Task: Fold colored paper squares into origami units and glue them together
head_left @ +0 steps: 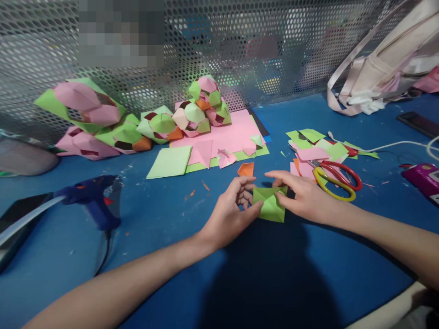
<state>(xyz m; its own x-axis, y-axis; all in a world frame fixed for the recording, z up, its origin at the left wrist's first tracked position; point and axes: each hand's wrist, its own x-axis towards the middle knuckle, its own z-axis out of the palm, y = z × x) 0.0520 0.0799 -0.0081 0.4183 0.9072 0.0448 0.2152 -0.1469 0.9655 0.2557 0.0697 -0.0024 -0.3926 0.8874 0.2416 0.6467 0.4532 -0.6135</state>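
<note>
A small square of green paper (272, 210) with fold creases is held up between my two hands over the blue table. My left hand (236, 205) pinches its left edge, the thumb in front and the fingers curled behind. At its upper right, my right hand (297, 194) grips the sheet between thumb and fingers, with the index finger stretched out above. Just beyond the paper lies an orange folded piece (246, 169). Scissors (338, 180) with red and yellow handles rest beside my right hand on paper scraps.
A blue glue gun (91, 198) lies at the left with its cord. Folded paper balls (161, 125) line the perforated metal screen (240, 55). Pink sheets (236, 125) and a light green stack (169, 161) lie before them. A purple device (423, 180), white cable (394, 147) and pale bag (380, 64) occupy the right.
</note>
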